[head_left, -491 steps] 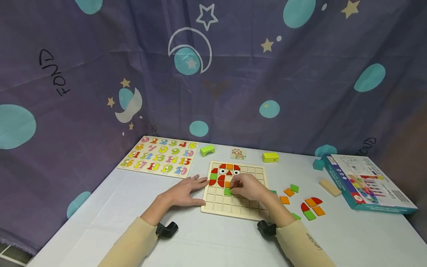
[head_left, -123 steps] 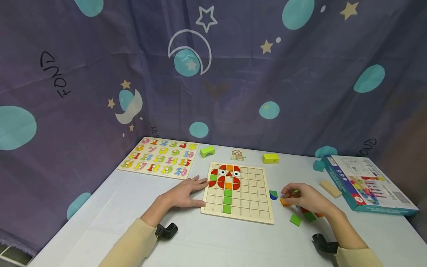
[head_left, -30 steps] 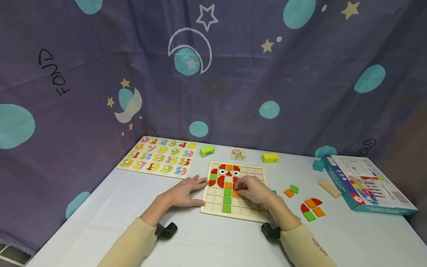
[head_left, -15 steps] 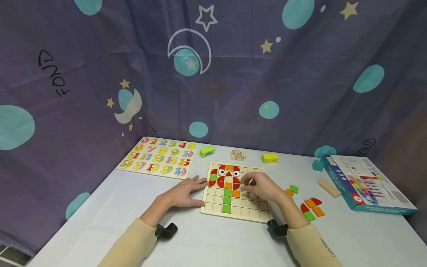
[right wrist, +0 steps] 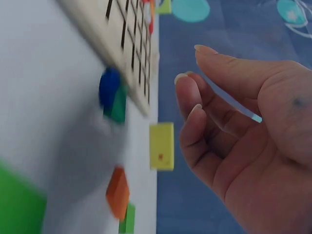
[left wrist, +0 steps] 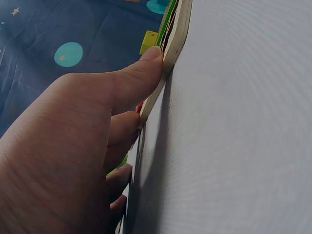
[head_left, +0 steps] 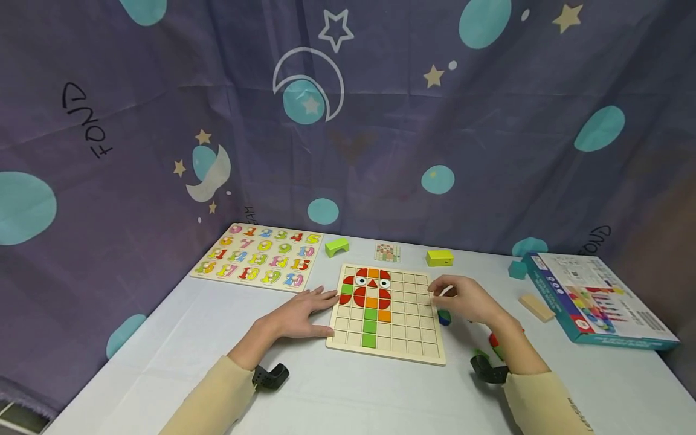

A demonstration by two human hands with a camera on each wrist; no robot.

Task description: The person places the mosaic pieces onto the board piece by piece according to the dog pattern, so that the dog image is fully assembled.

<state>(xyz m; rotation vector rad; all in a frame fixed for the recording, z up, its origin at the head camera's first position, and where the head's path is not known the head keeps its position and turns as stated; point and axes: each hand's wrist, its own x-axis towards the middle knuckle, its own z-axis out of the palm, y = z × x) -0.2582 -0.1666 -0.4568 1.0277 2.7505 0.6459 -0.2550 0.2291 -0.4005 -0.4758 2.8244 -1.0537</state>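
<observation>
Nearest, a person's cream sleeves [head_left: 209,399], each with a black wrist camera [head_left: 272,376] at its cuff, reach over a white surface [head_left: 348,402] from the near side of a square wooden grid board [head_left: 414,332]. The left hand [head_left: 299,314] lies at the board's left edge, fingers straight and spread, the thumb touching its rim. The right hand [head_left: 470,299] is raised by the board's right edge, apart from it, with a gap between thumb and fingertips and the other fingers loosely bent.

The board sits flat between the hands. On its left half, three green square tiles [head_left: 370,327] run in a column, with an orange square tile [head_left: 385,316] right of the uppermost one. Above them, red curved tiles [head_left: 360,297] surround two eye tiles [head_left: 385,283] and a red triangle tile [head_left: 372,283].

Right of the board, a green tile [right wrist: 19,207], an orange tile [right wrist: 118,192] and a blue-and-green piece [right wrist: 112,95] lie loose; the forearm hides others.

Farther right of the board are a pale wooden plank [head_left: 536,307], a teal block [head_left: 518,270] and a printed box [head_left: 606,296]. Beyond its far edge stand a green arch block [head_left: 337,247], a pattern card [head_left: 388,252] and a yellow block [head_left: 440,258]; a number puzzle [head_left: 235,272] lies to its far left. Behind everything hangs a purple moon-and-star cloth [head_left: 375,175].
</observation>
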